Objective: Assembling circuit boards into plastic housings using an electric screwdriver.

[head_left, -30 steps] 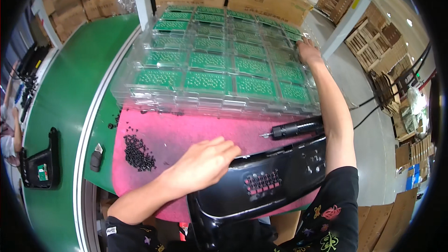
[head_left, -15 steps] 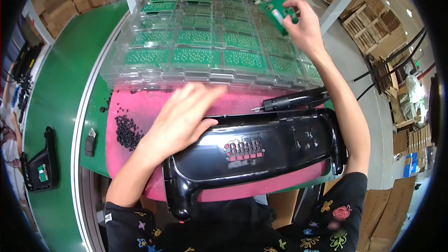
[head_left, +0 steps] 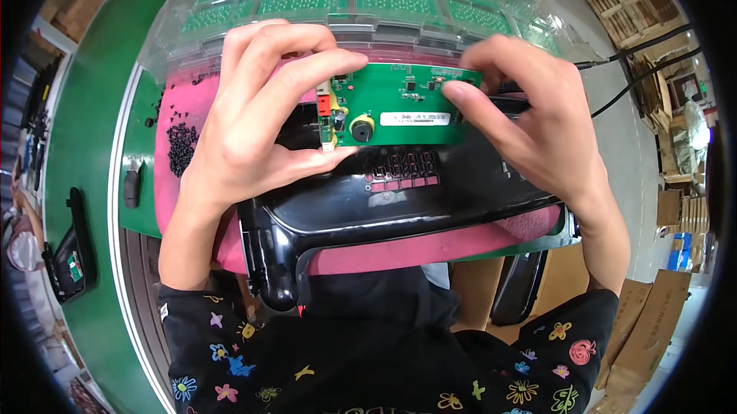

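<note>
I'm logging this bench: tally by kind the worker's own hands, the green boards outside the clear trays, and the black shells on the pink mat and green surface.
Hands: left hand and right hand, 2
Green boards: held board and far-left board, 2
Black shells: near shell and far-left shell, 2
Total: 6

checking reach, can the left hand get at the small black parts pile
Probably yes: the pile lies largely uncovered beside the left hand, though that hand's grip holds the green board.
</note>
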Motion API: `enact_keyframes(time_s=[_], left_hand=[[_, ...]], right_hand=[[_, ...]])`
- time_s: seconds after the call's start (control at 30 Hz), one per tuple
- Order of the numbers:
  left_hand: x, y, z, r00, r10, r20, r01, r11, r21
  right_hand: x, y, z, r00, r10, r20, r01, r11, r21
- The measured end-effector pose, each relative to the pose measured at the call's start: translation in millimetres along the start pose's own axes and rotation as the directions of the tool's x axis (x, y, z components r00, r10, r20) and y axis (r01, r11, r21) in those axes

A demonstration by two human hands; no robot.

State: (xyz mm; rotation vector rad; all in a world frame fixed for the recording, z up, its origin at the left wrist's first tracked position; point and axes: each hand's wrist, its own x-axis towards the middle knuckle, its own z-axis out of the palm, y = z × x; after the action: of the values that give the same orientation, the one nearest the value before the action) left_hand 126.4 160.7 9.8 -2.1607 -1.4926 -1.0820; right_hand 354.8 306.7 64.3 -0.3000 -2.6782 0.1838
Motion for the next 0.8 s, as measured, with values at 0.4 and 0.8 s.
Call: enact_keyframes(time_s=[0.4,0.8], left_hand=[[-13,2,13,0.891,0.032,0.453,0.154,0.918,-0.366],[-15,16,24,0.71,-0.232,0.664,0.424,0.894,-0.141]], right_hand=[[-74,-18,14,0.867,0.326,0.378,-0.497,0.633,0.594],[-68,21,56,0.958,0.189,0.214,-0.272,0.829,0.488]])
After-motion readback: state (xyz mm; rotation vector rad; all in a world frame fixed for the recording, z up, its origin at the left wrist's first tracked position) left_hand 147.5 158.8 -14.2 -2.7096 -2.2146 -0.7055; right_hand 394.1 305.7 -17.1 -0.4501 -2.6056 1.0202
